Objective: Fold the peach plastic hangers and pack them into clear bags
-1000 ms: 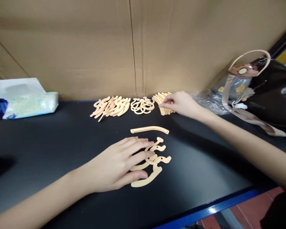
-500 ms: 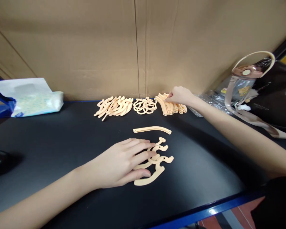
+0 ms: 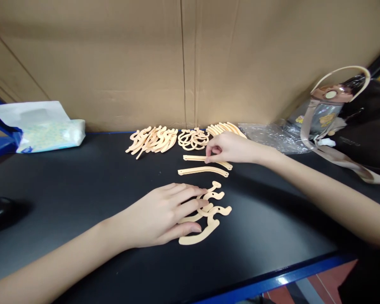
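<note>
Right hand (image 3: 229, 147) is pinching a strip (image 3: 193, 158) by thumb and forefinger, just at 12 o'clock of the 2nd strip (image 3: 202, 171) — lowering it flat and parallel is looking best. Left hand (image 3: 158, 215) is lying flat, fingers spread, pinning the hooks (image 3: 212, 211) — pressing lightly is enough.

Left hand (image 3: 160, 215) lies flat, fingers spread forward; right hand (image 3: 231, 147), arm outstretched, pinches its fingers together.
</note>
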`<state>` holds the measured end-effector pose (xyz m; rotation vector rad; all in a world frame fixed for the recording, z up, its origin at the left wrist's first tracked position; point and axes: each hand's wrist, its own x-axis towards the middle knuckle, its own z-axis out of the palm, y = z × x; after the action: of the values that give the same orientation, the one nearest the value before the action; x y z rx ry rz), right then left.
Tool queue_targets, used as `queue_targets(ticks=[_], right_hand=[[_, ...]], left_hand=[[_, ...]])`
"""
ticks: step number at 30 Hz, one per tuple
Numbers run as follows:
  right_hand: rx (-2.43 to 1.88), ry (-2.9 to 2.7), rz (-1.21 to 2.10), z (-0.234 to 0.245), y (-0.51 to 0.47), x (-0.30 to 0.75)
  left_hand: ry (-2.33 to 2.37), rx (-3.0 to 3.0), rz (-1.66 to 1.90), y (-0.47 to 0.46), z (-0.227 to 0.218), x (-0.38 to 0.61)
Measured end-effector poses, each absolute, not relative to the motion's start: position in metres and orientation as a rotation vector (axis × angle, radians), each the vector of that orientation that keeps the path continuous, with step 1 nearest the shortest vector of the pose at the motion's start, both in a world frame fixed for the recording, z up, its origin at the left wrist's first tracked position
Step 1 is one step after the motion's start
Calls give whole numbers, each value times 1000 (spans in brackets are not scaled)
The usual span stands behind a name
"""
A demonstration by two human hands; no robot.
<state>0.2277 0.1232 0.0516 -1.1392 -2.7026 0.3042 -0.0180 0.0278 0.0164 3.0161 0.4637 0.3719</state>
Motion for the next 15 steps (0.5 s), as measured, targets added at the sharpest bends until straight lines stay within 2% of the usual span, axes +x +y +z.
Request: queue_targets(ticks=[11,15], right_hand=[[-1142,-2682,358,34,121,225],[-1173,-2647,311,33,108,234]], left_hand=[[457,3042,372,28,17,-19],[640,2983,522,31,17,-21]])
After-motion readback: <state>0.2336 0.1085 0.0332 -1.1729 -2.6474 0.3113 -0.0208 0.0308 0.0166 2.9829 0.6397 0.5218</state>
